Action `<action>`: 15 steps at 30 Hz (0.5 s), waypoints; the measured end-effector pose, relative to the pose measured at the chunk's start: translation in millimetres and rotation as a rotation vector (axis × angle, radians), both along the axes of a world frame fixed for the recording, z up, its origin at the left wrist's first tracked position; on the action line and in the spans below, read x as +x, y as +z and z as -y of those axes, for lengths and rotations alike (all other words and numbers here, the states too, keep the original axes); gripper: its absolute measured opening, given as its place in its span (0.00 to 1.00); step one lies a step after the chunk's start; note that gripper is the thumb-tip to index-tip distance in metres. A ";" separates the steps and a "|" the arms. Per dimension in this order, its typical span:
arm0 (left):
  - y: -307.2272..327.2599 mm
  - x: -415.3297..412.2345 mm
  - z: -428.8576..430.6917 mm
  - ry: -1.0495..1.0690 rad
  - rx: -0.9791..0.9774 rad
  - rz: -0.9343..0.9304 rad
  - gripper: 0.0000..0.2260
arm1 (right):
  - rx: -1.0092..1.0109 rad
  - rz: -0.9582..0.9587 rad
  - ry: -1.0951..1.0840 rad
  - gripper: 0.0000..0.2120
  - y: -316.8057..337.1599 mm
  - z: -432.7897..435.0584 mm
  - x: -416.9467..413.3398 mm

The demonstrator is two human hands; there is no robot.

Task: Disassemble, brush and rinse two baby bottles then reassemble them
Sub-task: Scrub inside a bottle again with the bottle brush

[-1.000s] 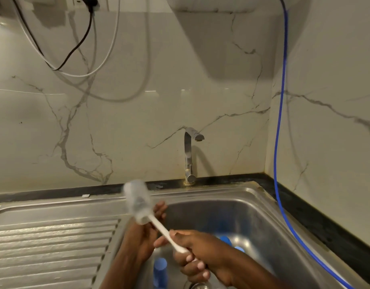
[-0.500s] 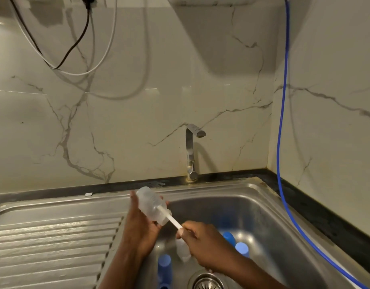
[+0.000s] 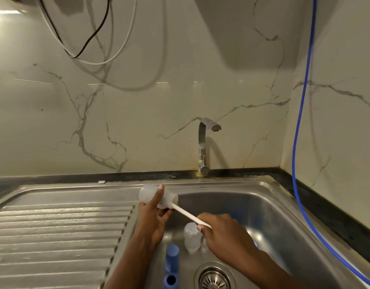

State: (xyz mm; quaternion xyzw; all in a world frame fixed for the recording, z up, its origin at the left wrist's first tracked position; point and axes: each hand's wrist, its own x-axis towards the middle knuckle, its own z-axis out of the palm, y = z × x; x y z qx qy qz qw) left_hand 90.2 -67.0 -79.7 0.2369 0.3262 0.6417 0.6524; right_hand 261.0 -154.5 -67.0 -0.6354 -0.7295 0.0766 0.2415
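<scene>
— Left hand (image 3: 153,217) grips our bottle (image 3: 157,196) at the sink's (image 3: 263,197) near-left rim; where's the brush?

— Right hand (image 3: 223,230) is clenched on the brush handle (image 3: 190,214). The bottle lies up-left of it, its long axis tilted, mouth facing our right hand. Head seems inside.

— So we judge we stroke along that axis. The second bottle (image 3: 192,236) stands just under our right knuckles.

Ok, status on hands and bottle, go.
Left hand grips translucent plastic bottle. Right hand holds white brush handle, head inside. Nothing blocking.
</scene>
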 end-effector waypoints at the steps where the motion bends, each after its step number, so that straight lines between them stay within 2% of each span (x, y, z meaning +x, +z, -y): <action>1: -0.1 -1.5 -1.0 0.022 -0.015 0.013 0.25 | 0.019 0.014 -0.016 0.08 -0.9 -1.5 1.3; 4: 0.0 -7.4 -4.2 0.066 -0.053 0.071 0.25 | 0.078 0.042 -0.052 0.08 -4.4 -5.8 5.3; 9: 0.2 -8.6 -6.7 0.040 -0.005 0.081 0.22 | 0.125 0.070 -0.068 0.06 -7.3 -8.1 9.8; 12: -2.2 -9.4 -8.2 0.018 0.030 0.091 0.24 | 0.028 0.086 -0.056 0.07 -5.6 -9.5 7.9; 13: -2.8 -11.4 -9.0 0.007 0.044 0.094 0.25 | -0.064 -0.034 -0.013 0.08 -3.1 -10.1 7.7; 15: -1.2 -17.5 -9.1 -0.044 0.090 0.115 0.28 | -0.451 -0.536 0.081 0.12 8.5 -6.7 8.9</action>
